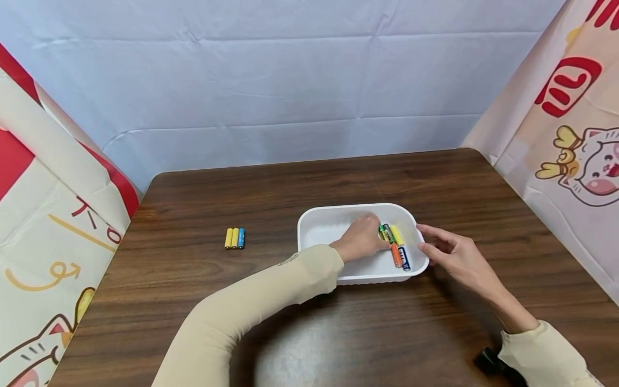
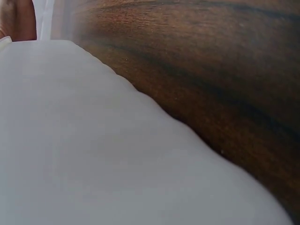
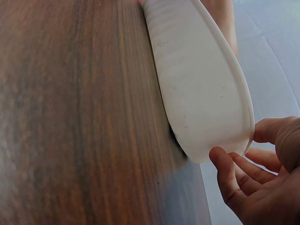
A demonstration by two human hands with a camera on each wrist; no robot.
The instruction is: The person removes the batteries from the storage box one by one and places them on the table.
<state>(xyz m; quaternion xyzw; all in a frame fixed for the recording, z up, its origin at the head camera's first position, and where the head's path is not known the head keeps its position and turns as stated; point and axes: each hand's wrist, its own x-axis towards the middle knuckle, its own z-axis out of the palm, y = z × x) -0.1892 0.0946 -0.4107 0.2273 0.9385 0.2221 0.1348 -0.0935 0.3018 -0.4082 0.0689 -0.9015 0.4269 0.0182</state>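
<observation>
My left hand (image 1: pixel 362 237) reaches down inside a white plastic tray (image 1: pixel 314 215), its thumb and fingers bent around a green battery (image 1: pixel 382 232) that they partly hide. Beside those fingers lie more batteries: a dark-and-green one (image 1: pixel 389 233), a yellow one (image 1: pixel 397 235), an orange one (image 1: pixel 396 256) and a dark blue one (image 1: pixel 404 259). At the tray's right end, my right hand (image 1: pixel 461 262) holds the rim and outer wall; the right wrist view shows its fingertips (image 3: pixel 218 154) against the wall. The tray's ribbed side (image 2: pixel 93 131) fills much of the left wrist view.
Two yellow batteries (image 1: pixel 232 238) and a blue battery (image 1: pixel 241 238) stand in a row on the brown wooden table (image 1: pixel 193 279), left of the tray. A black object (image 1: pixel 489 361) is by the right sleeve. White cloth (image 1: pixel 290 80) hangs behind the table.
</observation>
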